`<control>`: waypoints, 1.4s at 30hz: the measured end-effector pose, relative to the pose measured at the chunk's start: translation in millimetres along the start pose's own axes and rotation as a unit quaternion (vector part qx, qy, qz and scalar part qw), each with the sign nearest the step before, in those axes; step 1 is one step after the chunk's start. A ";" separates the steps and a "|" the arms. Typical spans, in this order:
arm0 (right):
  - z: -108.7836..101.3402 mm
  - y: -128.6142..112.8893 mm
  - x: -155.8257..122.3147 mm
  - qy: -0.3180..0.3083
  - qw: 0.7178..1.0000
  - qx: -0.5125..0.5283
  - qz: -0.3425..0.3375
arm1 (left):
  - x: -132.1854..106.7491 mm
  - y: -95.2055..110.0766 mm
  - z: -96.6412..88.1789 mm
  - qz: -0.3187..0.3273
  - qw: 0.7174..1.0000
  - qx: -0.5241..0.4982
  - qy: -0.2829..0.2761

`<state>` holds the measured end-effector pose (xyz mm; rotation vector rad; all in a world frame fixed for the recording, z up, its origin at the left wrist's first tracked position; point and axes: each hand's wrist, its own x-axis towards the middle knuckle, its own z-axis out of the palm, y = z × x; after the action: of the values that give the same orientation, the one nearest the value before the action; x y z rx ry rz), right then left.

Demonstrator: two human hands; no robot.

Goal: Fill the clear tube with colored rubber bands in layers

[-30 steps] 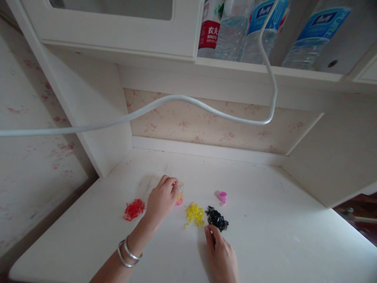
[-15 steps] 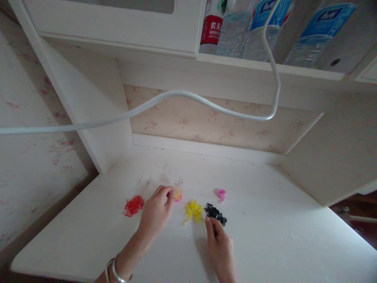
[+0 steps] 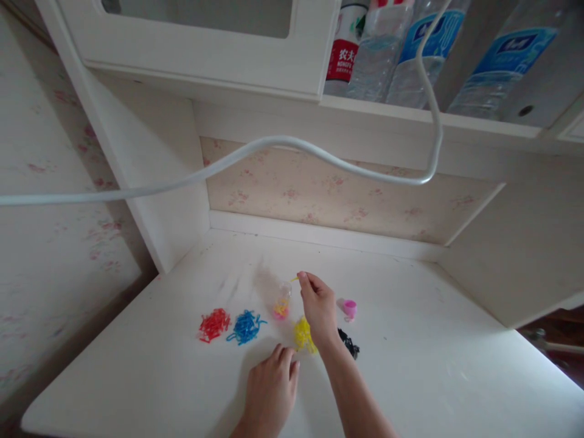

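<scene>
My right hand (image 3: 319,307) is raised over the table, thumb and fingers pinching a small yellow rubber band (image 3: 294,278) beside the mouth of a small clear bottle (image 3: 285,288). The upright bottle has yellow and pink in its lower part. Low on the table, my left hand (image 3: 272,382) rests with curled fingers just left of the front of the yellow rubber bands (image 3: 303,334); anything in its fingertips is too small to make out. Blue rubber bands (image 3: 246,326) and red rubber bands (image 3: 214,325) lie in piles to the left. My right forearm partly hides the black rubber bands (image 3: 349,342).
A small pink cap (image 3: 350,309) lies right of the bottle. A white cable (image 3: 283,141) crosses the view above the white table (image 3: 438,359). Water bottles (image 3: 378,55) stand on the shelf overhead, and side panels enclose the table's back.
My right hand has risen from the black pile to the bottle with a yellow rubber band. My left hand has drawn back from the bottle towards me, uncovering the blue pile. The view shifted slightly.
</scene>
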<state>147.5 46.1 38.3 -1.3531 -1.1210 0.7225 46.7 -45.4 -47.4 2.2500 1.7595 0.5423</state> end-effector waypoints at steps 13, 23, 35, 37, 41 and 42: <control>8.0 4.9 -7.5 -0.044 0.989 -0.125 -0.062 | 3.5 -7.2 5.6 -0.005 0.999 0.025 0.030; -34.3 35.6 -28.9 0.018 0.981 -0.192 0.011 | 1.3 -12.1 6.4 0.011 0.998 -0.005 0.056; -78.4 80.9 -96.7 -0.097 0.868 -0.487 0.006 | 6.2 -17.9 0.9 0.020 0.977 -0.153 0.147; -78.5 82.6 -97.2 -0.101 0.861 -0.499 -0.007 | 6.4 -17.8 -2.1 0.022 0.974 -0.168 0.148; -79.3 85.3 -95.3 -0.098 0.867 -0.489 -0.022 | 13.4 -18.0 -18.9 0.039 0.968 -0.182 0.167; -79.9 85.8 -95.1 -0.098 0.869 -0.485 -0.021 | 17.3 -17.9 -25.5 0.043 0.967 -0.177 0.177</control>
<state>204.5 -59.4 -53.5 -2.0996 -1.7940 0.2268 23.7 -25.3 -29.0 2.0750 1.5538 1.2368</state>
